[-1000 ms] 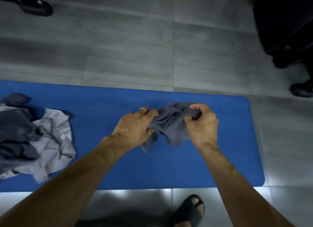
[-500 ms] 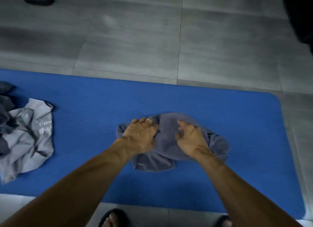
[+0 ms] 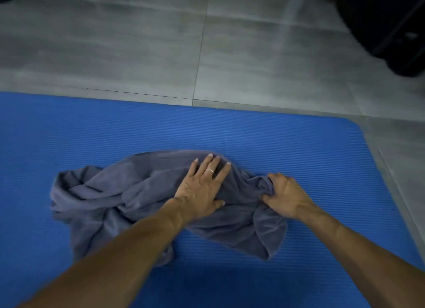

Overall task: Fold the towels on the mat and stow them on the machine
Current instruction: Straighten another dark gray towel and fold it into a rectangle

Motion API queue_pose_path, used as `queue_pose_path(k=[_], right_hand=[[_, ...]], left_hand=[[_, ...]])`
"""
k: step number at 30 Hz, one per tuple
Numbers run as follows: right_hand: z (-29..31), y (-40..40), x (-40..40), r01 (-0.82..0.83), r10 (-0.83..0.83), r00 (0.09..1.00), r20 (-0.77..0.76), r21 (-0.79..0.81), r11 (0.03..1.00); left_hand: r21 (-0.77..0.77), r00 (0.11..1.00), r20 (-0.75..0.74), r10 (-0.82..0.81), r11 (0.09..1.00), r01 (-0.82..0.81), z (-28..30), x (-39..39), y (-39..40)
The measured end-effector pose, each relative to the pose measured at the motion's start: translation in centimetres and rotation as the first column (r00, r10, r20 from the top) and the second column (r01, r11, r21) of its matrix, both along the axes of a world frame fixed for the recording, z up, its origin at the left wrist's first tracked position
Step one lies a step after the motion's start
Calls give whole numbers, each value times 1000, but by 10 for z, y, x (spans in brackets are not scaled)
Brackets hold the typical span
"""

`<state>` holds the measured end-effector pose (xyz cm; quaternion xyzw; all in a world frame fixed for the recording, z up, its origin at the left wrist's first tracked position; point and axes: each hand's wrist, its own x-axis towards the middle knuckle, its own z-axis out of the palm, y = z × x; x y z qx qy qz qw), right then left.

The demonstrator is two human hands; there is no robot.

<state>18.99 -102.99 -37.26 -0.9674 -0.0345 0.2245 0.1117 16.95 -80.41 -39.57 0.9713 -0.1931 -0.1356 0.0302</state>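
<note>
A grey towel [image 3: 128, 192] lies crumpled and partly spread on the blue mat [image 3: 276, 142]. My left hand [image 3: 202, 188] rests flat on the towel's middle, fingers spread, a ring on one finger. At the towel's right end my right hand [image 3: 285, 195] pinches a bunched edge of the cloth. The towel's left part is wrinkled into folds, and its lower right corner hangs loose toward me. My left forearm hides the towel's near edge.
Grey floor tiles [image 3: 138, 43] stretch beyond the mat. A dark bulky object [image 3: 391, 24] stands at the top right corner. The mat's right edge ends near the tiled floor [image 3: 404, 160].
The towel went from a ball held between both hands to lying spread wider on the mat. My left hand has opened flat on it; my right hand shifted to the right end. The pile at left left the view.
</note>
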Motion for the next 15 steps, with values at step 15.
queue_pose_path(k=[15], right_hand=[[19, -137, 38, 626, -197, 776, -599, 769, 129]], left_hand=[[-250, 972, 28, 232, 944, -218, -3, 49, -120]])
